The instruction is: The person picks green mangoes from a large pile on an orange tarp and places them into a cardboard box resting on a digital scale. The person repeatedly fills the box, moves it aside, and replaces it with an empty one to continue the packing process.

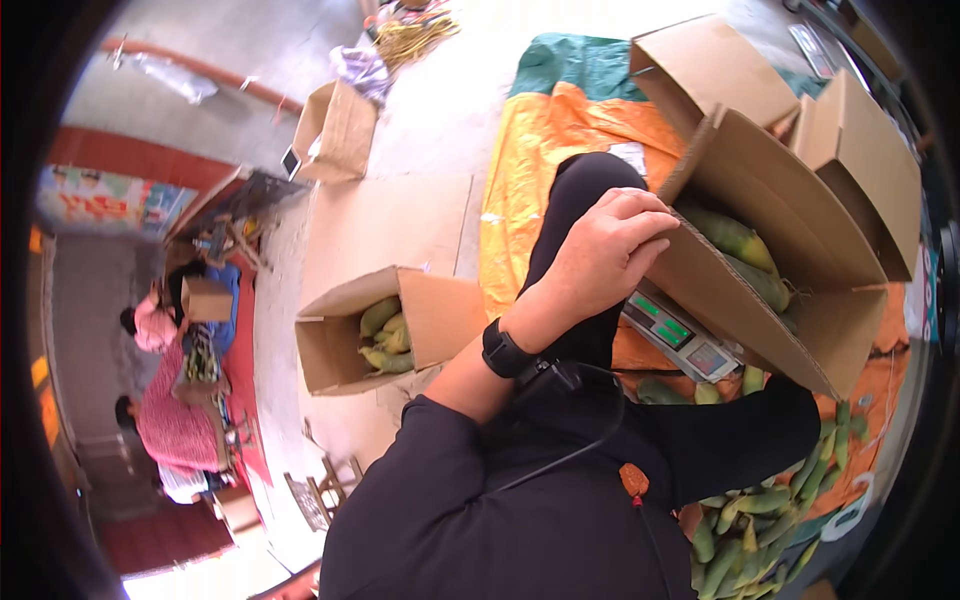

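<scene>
My left hand (611, 247), with a black band on the wrist, holds the near wall of an open cardboard box (757, 315) at its upper corner. Large green-yellow cucumber-like vegetables (731, 240) lie inside the box. The box stands tilted over a digital scale (679, 337) with lit green displays, whose platform is hidden. My right hand is not in view; the box may hide it. More long green vegetables (750, 517) are heaped beside my leg at the lower right.
Further cardboard boxes (862, 172) stand behind on an orange and green tarp (517, 172). Left of me is an open box of vegetables (442, 315); another box (345, 135) bears a phone. Two people (180, 405) sit at the far left.
</scene>
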The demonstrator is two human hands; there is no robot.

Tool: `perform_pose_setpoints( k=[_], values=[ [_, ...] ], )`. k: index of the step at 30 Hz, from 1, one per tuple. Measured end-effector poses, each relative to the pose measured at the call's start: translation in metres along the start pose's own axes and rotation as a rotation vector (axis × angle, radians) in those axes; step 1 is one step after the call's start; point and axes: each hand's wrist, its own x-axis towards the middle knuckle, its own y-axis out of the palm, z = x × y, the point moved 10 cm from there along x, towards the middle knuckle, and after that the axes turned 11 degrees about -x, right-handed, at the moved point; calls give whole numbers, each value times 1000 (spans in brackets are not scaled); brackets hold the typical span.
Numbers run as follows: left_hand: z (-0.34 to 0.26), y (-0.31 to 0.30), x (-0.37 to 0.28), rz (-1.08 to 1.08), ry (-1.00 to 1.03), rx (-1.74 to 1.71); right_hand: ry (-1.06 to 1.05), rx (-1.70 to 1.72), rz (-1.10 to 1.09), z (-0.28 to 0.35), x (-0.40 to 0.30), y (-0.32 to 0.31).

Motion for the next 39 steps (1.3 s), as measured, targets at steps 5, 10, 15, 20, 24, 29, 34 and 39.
perform_pose_setpoints(
  k=[5, 10, 15, 20, 24, 29, 34, 39],
  values=[
    [26, -46, -29, -82, -126, 149, -17, -63, 21, 25, 8, -2],
    [86, -126, -97, -229, -505, 297, -12, -81, 18, 31, 8, -4],
    [107, -214, -220, -473, -903, 503, -1, -76, 21, 26, 8, -6],
    [125, -213, -325, -176, -1390, 687, 1, -49, 16, 21, 6, -5],
    [145, -195, -385, -377, -1551, 336, 0, -19, 12, 13, 6, -5],
    [141, -189, -373, -2, -1478, 459, -1, 21, 4, 0, 5, -8],
    [97, -180, -413, 271, -1464, 462, 3, 47, -3, -15, 5, -10],
    [34, -158, -529, 839, -1386, 607, 8, 48, 7, -16, 6, -13]
  ],
)
